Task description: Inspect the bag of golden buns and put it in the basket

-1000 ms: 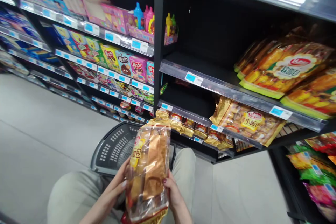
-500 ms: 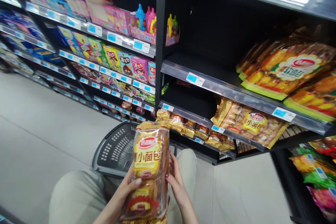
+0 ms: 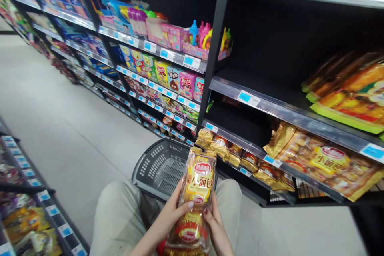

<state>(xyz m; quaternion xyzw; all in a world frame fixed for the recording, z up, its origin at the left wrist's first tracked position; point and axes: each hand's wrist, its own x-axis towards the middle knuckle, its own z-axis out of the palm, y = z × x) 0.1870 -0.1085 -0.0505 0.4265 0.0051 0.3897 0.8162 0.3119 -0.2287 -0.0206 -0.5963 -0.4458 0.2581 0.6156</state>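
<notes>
Over the last second the bread pack (image 3: pixel 196 196) has been turned from its clear side, where the loaves showed, to its printed yellow and red front. My view has also swung left, so more of the aisle floor (image 3: pixel 60 128) shows, and the label now faces me and can be read. Both hands are wrapped on it: my left hand (image 3: pixel 172 218) curls round the left edge with the thumb across the front, and my right hand (image 3: pixel 214 224) presses fingertips on the right edge. The pack stands upright above my knees, just in front of the basket (image 3: pixel 159 166). Its film is glossy and crinkled, with gold crimped ends and soft rounded rolls inside. The basket is grey, rigid, perforated plastic. Similar packs (image 3: pixel 327 162) lie slumped on the dark shelf to the right.
</notes>
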